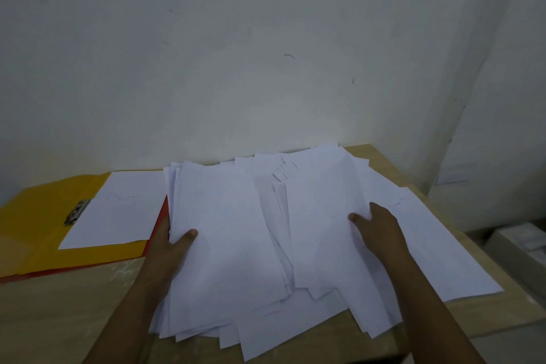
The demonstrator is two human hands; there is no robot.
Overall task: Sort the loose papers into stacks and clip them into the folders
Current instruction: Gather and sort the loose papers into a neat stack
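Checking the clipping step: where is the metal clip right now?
Head view, far left: the metal clip sits in the open yellow folder, at the left edge of its sheet.

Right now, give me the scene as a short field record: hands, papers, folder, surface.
left hand: grips the left edge of the loose papers, thumb on top
right hand: grips sheets on the right of the pile, thumb on top
loose papers: messy, fanned white pile on the table
yellow folder: open, left of the pile, sheets under its metal clip
red edge: shows beneath the yellow folder
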